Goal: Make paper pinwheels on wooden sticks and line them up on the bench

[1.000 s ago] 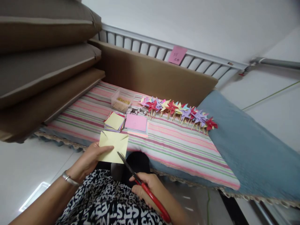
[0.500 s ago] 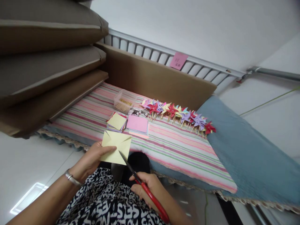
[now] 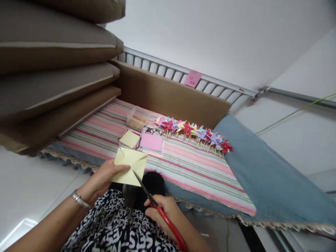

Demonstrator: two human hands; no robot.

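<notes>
My left hand (image 3: 101, 180) pinches a yellow paper square (image 3: 130, 164) with slits cut in from its corners, holding it above my lap. My right hand (image 3: 164, 211) grips red-handled scissors (image 3: 157, 206). Their blades point up and left, and the tips lie on the lower right part of the yellow square. Just beyond the paper, two stacks of coloured paper squares lie on the striped cloth: one topped yellow (image 3: 130, 139), one topped pink (image 3: 151, 142).
A row of several finished paper pinwheels on sticks (image 3: 193, 134) lines the striped cloth (image 3: 183, 164) by a brown board (image 3: 168, 96). A clear box of sticks (image 3: 136, 120) sits behind the stacks. Brown cushions (image 3: 52, 77) are piled at left, a blue cover (image 3: 273, 185) at right.
The view has tilted slightly, so everything sits a little lower and left. Both hands, the yellow paper and the scissors keep almost the same pose.
</notes>
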